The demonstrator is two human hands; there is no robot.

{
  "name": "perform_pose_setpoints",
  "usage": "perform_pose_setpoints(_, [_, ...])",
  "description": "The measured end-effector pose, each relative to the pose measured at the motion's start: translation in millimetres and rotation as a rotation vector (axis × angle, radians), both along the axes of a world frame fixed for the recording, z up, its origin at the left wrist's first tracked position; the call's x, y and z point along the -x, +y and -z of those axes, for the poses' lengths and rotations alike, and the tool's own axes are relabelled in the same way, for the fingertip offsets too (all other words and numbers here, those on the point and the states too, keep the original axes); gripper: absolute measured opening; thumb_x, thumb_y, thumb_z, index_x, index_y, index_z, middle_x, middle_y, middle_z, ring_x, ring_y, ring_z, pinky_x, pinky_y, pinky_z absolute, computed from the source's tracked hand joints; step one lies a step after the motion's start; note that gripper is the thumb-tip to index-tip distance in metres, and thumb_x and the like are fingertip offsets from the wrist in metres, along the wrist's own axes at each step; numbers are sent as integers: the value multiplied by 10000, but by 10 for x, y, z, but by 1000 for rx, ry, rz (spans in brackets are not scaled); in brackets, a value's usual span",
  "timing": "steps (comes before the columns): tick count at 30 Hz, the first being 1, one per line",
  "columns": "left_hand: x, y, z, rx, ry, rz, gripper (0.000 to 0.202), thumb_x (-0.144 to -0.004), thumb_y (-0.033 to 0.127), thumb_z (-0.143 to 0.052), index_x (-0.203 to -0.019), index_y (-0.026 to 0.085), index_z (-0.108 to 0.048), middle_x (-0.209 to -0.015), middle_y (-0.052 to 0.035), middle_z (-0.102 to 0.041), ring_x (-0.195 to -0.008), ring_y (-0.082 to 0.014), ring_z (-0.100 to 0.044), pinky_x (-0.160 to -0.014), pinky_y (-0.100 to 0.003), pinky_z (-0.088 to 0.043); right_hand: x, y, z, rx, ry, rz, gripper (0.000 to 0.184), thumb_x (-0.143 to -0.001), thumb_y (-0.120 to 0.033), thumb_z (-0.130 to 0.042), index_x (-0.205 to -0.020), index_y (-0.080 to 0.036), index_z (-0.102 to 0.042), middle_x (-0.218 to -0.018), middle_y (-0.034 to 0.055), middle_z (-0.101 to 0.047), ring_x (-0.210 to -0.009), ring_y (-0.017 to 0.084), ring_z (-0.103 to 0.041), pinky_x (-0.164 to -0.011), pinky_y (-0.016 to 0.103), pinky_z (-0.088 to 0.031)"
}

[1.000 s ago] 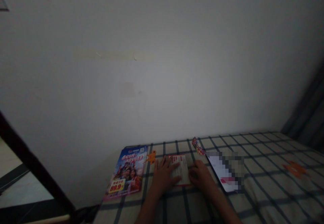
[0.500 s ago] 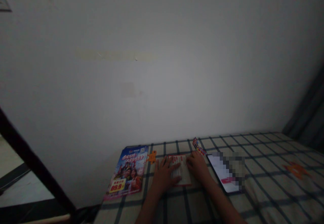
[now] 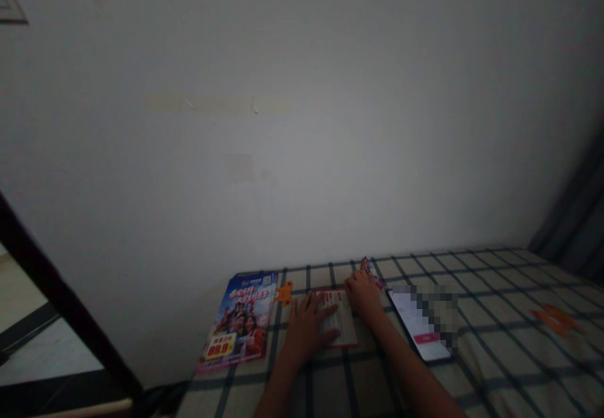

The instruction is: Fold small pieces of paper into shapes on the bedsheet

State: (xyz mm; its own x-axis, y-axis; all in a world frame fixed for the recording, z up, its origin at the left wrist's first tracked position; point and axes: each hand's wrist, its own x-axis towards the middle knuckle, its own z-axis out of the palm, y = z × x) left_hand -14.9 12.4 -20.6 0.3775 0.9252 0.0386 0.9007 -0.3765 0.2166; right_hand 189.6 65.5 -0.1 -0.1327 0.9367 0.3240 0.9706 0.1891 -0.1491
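Note:
Palm down, my left hand [image 3: 306, 327] lies with its fingers spread over a small printed leaflet [image 3: 346, 330], white with red lettering and a red border. Part of the leaflet is hidden under that hand. At the leaflet's upper right corner is my right hand [image 3: 363, 293], its fingers curled and drawn together. Whether those fingertips pinch the paper or anything else is not visible. A small colourful wrapper-like item [image 3: 375, 276] sits just behind the right hand, partly covered by it.
A stack of blue and pink flyers [image 3: 240, 317] lies to the left on the checked cloth [image 3: 495, 286]. Beside it is an orange cartoon-shaped figure [image 3: 284, 293]. A phone [image 3: 415, 323] with a lit screen, partly pixelated, lies right. A plain wall [image 3: 302, 153] rises behind.
My right hand has moved slightly up and away from me, past the leaflet's upper right corner. My left hand stays on the leaflet. The view has shifted slightly.

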Motion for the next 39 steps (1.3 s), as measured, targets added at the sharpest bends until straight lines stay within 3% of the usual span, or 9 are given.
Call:
perform_pose_setpoints(11, [-15, 0, 58, -52, -26, -23, 614, -862, 740, -461, -1439, 546, -386, -1627, 37, -307, -1511, -311, -203, -1202, -649, -61, 0, -128, 71, -19, 67, 55, 247, -942, -192, -476, -1045, -202, -701, -1134, 139, -645, -1159, 288, -538, -972, 406, -408])
perform_pose_setpoints(16, [-35, 26, 99, -75, -27, -37, 681, -889, 704, -441, -1510, 453, -315, -1629, 5, -304, -1514, -314, -191, -1206, -646, -92, -93, -195, 144, -3, 319, -238, 353, -834, -116, -550, -1148, -210, -683, -1231, 91, -645, -1191, 228, -549, -1051, 380, -407])
perform_pose_setpoints(20, [-34, 51, 140, -85, -73, -64, 743, -881, 689, -470, -1529, 354, -325, -1620, -19, -327, -1514, -304, -196, -1223, -616, -108, -179, -279, 271, 71, 394, -436, 287, -772, -145, -600, -1017, -222, -727, -1232, 81, -675, -1206, 224, -574, -1063, 399, -427])
perform_pose_setpoints(26, [-45, 35, 60, -121, -108, -96, 539, -859, 610, -599, -1338, 363, -581, -1614, -20, -338, -1499, -316, -235, -1218, -589, -167, -276, -468, 396, 119, 400, -430, 458, -738, -245, -712, -1194, -227, -673, -1404, 108, -582, -1357, 266, -469, -1142, 477, -352])
perform_pose_setpoints(31, [-18, 32, 15, -90, -202, -55, 406, -843, 495, -684, -1226, 360, -665, -1542, -27, -458, -1471, -294, -305, -1211, -607, -156, -273, -597, 374, 99, 379, -440, 570, -780, -449, -743, -1293, -235, -621, -1465, 119, -525, -1402, 282, -414, -1175, 500, -299])
perform_pose_setpoints(36, [54, 36, 30, -13, -286, 45, 569, -741, 634, -730, -1251, 399, -639, -1526, -35, -482, -1435, -309, -378, -1197, -683, -37, -268, -605, 411, 76, 394, -418, 605, -760, -523, -759, -1275, -231, -638, -1441, 125, -549, -1394, 307, -419, -1167, 530, -309])
perform_pose_setpoints(39, [65, 25, -23, 30, -266, 58, 615, -665, 608, -803, -1221, 387, -659, -1527, -45, -480, -1436, -334, -375, -1191, -697, -53, -291, -581, 474, 53, 425, -420, 555, -754, -497, -774, -1231, -237, -663, -1428, 120, -562, -1389, 309, -425, -1153, 532, -336])
